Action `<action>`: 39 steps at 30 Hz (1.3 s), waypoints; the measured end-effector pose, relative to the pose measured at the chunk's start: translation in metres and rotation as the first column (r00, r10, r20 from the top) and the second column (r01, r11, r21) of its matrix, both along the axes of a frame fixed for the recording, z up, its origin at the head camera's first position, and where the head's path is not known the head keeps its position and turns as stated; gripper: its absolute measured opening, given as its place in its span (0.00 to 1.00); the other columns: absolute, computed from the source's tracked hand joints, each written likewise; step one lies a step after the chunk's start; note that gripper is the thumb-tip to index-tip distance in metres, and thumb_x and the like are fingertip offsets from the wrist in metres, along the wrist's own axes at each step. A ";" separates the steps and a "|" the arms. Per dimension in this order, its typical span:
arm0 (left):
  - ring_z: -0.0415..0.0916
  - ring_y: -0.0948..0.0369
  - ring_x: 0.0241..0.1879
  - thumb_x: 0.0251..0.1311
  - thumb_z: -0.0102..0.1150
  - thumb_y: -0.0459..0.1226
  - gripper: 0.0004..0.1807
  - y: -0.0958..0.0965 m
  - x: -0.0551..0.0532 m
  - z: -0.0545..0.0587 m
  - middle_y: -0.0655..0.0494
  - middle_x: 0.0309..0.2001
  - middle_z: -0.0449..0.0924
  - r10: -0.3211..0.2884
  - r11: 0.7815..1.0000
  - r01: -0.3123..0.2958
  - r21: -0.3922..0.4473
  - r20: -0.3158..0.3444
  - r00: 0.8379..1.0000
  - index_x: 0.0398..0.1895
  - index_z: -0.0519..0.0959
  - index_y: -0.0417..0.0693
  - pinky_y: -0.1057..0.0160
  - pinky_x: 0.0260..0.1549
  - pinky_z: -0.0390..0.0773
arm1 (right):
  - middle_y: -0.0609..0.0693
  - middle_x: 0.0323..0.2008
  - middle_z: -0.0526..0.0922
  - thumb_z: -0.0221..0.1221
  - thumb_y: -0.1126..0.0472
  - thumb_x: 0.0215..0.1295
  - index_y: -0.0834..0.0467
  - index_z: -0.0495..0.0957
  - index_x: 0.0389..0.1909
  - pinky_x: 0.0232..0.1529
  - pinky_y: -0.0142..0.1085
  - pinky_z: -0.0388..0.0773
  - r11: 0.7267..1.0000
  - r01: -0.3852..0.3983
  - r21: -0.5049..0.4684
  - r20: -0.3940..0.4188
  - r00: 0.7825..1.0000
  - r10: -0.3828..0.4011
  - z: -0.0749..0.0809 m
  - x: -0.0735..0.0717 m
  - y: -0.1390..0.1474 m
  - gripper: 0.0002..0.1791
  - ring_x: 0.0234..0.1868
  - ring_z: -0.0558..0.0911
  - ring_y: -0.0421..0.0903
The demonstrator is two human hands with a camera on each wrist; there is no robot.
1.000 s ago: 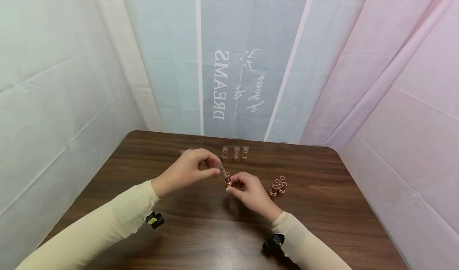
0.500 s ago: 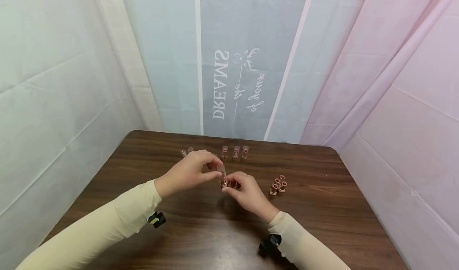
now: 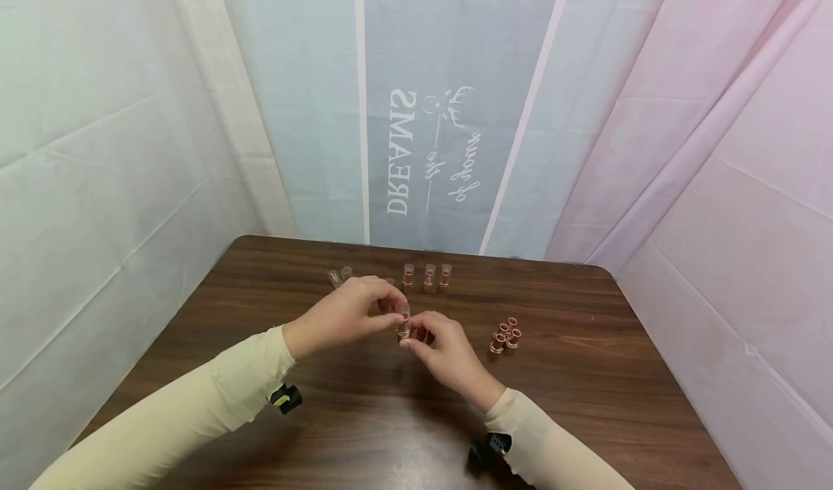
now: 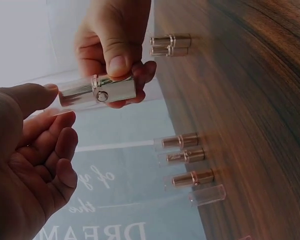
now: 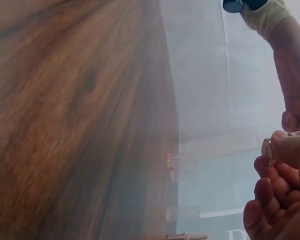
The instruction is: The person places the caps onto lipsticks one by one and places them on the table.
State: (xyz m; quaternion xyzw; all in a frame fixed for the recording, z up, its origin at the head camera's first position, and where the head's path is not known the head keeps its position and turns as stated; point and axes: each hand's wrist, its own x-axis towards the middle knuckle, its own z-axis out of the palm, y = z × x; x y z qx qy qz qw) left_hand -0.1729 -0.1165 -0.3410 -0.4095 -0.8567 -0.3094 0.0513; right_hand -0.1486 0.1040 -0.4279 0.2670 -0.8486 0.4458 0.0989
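Note:
Between my two hands stands a rose-gold lipstick tube (image 4: pixel 121 90) with a clear cap (image 4: pixel 72 96) over its upper part. My right hand (image 3: pixel 452 349) pinches the metal base between thumb and fingers. At the other end, my left hand (image 3: pixel 345 311) pinches the clear cap with thumb and fingertips. The left wrist view shows the tube's inner metal part inside the cap. In the right wrist view only the bottom of the base (image 5: pixel 267 151) shows past my right thumb.
Beyond my hands stand three capped lipstick tubes (image 3: pixel 429 278) in a row. Loose clear caps (image 3: pixel 347 273) lie behind my left hand, partly hidden. Several uncapped tubes (image 3: pixel 506 337) cluster right of my right hand on the brown wooden table (image 3: pixel 586 374). Fabric walls (image 3: pixel 312 114) enclose it.
The clear cap, tilted above the tube a second ago, has come down over it. Both hands have shifted slightly left with the tube, which is now upright.

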 end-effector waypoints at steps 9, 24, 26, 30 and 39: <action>0.77 0.68 0.36 0.64 0.70 0.38 0.04 0.002 0.001 -0.002 0.67 0.36 0.81 -0.036 0.999 0.037 0.033 -0.020 0.999 0.40 0.85 0.54 0.67 0.38 0.80 | 0.40 0.34 0.81 0.73 0.60 0.60 0.48 0.83 0.37 0.30 0.31 0.77 0.999 0.040 -0.004 0.000 0.999 -0.040 0.007 0.004 -0.001 0.08 0.30 0.77 0.36; 0.77 0.67 0.38 0.64 0.70 0.37 0.05 0.001 -0.003 -0.009 0.69 0.35 0.81 -0.023 1.000 0.023 -0.019 -0.047 0.999 0.42 0.86 0.54 0.62 0.42 0.81 | 0.34 0.35 0.81 0.74 0.52 0.59 0.43 0.83 0.35 0.41 0.35 0.76 0.980 0.076 0.183 -0.055 0.996 -0.067 0.016 0.002 -0.001 0.08 0.41 0.77 0.40; 0.78 0.67 0.39 0.63 0.71 0.37 0.06 0.001 -0.003 -0.012 0.69 0.36 0.82 -0.022 1.000 0.021 -0.023 -0.044 0.999 0.42 0.86 0.54 0.62 0.43 0.81 | 0.35 0.35 0.81 0.74 0.51 0.60 0.43 0.83 0.34 0.40 0.34 0.76 0.965 0.101 0.243 -0.067 0.994 -0.087 0.017 0.003 -0.003 0.08 0.40 0.77 0.39; 0.79 0.66 0.40 0.63 0.71 0.37 0.07 0.002 -0.003 -0.016 0.67 0.37 0.83 -0.015 1.000 0.015 -0.028 -0.028 0.999 0.42 0.86 0.53 0.62 0.44 0.81 | 0.38 0.34 0.81 0.74 0.52 0.60 0.45 0.82 0.34 0.39 0.34 0.76 0.937 0.122 0.329 -0.077 0.992 -0.102 0.019 0.003 -0.005 0.09 0.39 0.77 0.39; 0.81 0.64 0.45 0.62 0.72 0.41 0.13 -0.006 -0.003 -0.023 0.61 0.44 0.86 0.033 0.994 -0.029 -0.108 0.032 0.999 0.49 0.85 0.51 0.62 0.47 0.81 | 0.39 0.36 0.81 0.73 0.52 0.62 0.46 0.82 0.36 0.41 0.36 0.78 0.911 0.075 0.406 -0.009 0.997 -0.078 0.027 -0.002 0.006 0.09 0.40 0.79 0.41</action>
